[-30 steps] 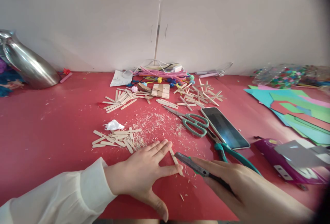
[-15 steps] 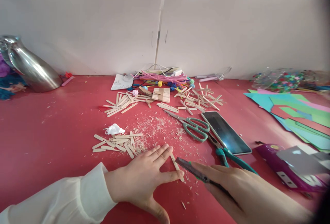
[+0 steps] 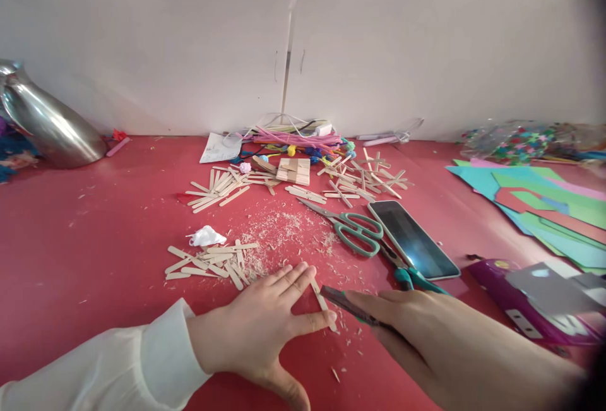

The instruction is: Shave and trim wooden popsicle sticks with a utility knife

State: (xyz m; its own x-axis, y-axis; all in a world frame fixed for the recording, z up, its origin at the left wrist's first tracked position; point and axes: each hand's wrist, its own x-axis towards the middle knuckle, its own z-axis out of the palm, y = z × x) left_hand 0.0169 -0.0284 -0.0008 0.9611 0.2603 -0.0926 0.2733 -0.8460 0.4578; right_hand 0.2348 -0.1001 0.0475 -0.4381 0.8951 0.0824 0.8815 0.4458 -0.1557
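Pinning stick [image 3: 320, 299], left hand [image 3: 265, 329]; right hand [image 3: 426, 329] gripping cutter [image 3: 348, 304].

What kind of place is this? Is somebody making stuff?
It looks like a craft table. Wooden craft sticks lie scattered on the red tabletop, with green-handled scissors, coloured paper sheets and wood shavings about.

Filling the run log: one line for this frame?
left hand: pins stick flat on table | right hand: grips knife, blade at stick
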